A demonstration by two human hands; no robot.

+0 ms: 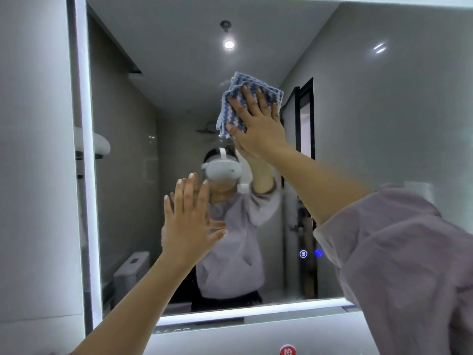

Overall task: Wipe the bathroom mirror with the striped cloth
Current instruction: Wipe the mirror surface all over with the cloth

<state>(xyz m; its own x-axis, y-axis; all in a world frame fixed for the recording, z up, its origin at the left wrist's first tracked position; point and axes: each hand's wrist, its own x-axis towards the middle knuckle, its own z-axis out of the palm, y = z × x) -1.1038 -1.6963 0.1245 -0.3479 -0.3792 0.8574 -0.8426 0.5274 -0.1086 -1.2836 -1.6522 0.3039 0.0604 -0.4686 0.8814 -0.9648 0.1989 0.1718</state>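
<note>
Cloth position: the cloth (249, 80) sits in the upper middle of the frame, flat against the mirror (384, 124) and pinned under the right hand (258, 124).
Right hand: fingers straight and fanned out, palm pressing the cloth to the glass. The cloth's edges stick out above and to the left of the fingers.
Left hand (189, 226): lower in the frame and left of the cloth, well apart from it. It is laid flat on the bare glass with fingers spread, holding nothing.
Cloth look: folded into a rough square, with wavy stripes of blue, pale blue and white. It has a nubbly weave, and layered edges show at its lower left corner.
Mirror: a lit strip (256, 310) runs along the left and bottom edges, with two small glowing blue buttons (311, 253) at lower right.
Sleeve (409, 252): loose and lilac, pushed up the right forearm — it fills the lower right of the frame.
</note>
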